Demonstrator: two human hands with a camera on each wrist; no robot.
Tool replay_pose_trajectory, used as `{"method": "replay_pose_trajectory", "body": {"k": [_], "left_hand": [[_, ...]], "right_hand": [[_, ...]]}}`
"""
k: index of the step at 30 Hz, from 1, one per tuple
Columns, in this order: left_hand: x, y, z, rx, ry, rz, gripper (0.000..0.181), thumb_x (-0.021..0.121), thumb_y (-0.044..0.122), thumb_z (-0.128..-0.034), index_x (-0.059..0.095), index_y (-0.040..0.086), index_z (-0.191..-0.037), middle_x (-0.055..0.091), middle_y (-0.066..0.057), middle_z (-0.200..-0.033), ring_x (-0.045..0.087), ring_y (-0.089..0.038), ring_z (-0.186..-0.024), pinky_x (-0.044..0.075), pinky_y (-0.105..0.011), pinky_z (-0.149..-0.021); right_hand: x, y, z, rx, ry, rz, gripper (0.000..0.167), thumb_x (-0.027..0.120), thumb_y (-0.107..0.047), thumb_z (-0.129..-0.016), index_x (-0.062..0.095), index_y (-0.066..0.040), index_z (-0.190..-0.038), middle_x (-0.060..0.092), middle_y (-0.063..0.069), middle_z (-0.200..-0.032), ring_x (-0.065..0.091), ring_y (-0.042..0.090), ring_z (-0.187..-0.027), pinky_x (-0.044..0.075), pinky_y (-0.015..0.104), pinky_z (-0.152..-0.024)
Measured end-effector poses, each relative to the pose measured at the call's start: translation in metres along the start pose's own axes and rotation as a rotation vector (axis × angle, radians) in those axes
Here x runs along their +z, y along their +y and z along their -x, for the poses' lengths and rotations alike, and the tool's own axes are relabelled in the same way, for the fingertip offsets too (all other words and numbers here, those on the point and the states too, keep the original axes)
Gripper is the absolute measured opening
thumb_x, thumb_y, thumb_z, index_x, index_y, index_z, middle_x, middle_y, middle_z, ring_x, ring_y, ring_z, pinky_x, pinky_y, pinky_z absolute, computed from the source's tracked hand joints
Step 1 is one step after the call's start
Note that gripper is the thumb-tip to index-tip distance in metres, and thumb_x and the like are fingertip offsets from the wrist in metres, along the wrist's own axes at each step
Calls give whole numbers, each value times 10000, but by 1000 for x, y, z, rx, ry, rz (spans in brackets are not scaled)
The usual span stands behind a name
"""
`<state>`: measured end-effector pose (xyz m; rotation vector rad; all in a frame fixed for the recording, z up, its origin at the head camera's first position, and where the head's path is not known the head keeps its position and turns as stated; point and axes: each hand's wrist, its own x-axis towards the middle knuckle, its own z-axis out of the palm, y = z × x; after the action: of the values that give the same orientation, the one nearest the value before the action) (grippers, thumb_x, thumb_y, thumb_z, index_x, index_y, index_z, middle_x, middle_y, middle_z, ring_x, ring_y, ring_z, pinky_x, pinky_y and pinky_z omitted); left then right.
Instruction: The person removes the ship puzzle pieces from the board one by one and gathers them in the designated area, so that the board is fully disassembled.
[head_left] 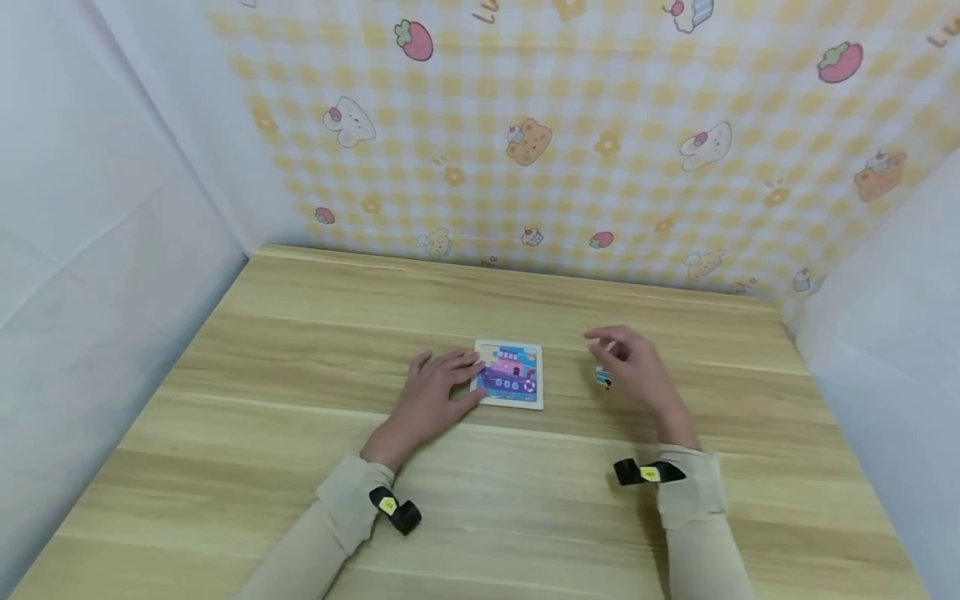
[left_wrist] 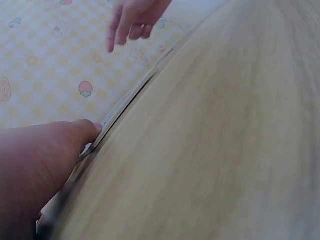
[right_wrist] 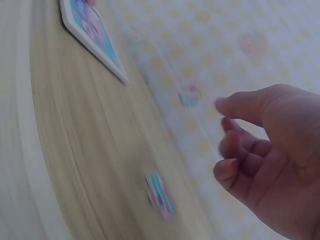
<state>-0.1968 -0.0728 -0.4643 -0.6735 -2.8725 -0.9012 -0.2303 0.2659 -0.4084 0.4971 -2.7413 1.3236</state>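
Jigsaw puzzle (head_left: 513, 379) with a ship picture, white-framed, lies flat mid-worktop (head_left: 525, 508). Pale patch at its upper left looks like an unfilled spot; can't confirm at this size.

Left hand (head_left: 427, 396) is relaxed, not clenched: fingers laid over the puzzle's left side, thumb at its near-left corner. My read: it steadies the frame against sliding, most of the picture left uncovered.

Right hand (head_left: 632, 362) is up off the surface, fingers loosely bent, thumb apart from them. Right wrist view shows nothing between them, so I call it free. Loose piece (head_left: 603, 376), blue and white with some pink, sits to the puzzle's right, just beside that hand in the head view. Not touched. Could be more than one bit there; too blurred to tell. Kept off the frame and on the right hand's side, presumably for easy reach.

Surface: light wood-grain planks, matte-looking. Behind: yellow-white checked cloth (head_left: 465, 125) printed with strawberries, cupcakes, flowers, cartoon animals. White sheeting (head_left: 97, 183) closes both sides. Beige sleeves (head_left: 708, 550), black wrist straps with yellow tags.
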Motion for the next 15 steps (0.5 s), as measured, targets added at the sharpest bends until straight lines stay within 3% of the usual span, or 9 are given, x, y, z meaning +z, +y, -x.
{"method": "replay_pose_trajectory", "body": {"k": [4,9,15], "left_hand": [[1,-3,-2,2,4,-24,521,633,492,-1010,633,191,-1435,528,36,-1541,397,-231,-1492,133,-572,-1227],[4,-4,-3,4,-4,-51,527,615,511,-1015,625,209,-1446,523,57,-1544,406,-215,-1486,151,-582,-1221],[1,-3,-2,16,5,-43,521,623,491,-1018,623,201,-1450,530,47,-1540,417,-226,-1480,161,-615,-1210]], "right_hand": [[33,-21,-24,-48,-131,62,241,630,-100,-1037,729,-14,-1240,675,123,-1074,606,196,-788,515,284,-653],[75,-35,-47,-86,-262,112,283,637,-66,-1018,713,-6,-1283,677,102,-1012,596,176,-790,517,307,-697],[96,-44,-55,-80,-347,200,329,657,-121,-1024,697,-41,-1340,631,49,-932,518,175,-793,463,321,-730]]}}
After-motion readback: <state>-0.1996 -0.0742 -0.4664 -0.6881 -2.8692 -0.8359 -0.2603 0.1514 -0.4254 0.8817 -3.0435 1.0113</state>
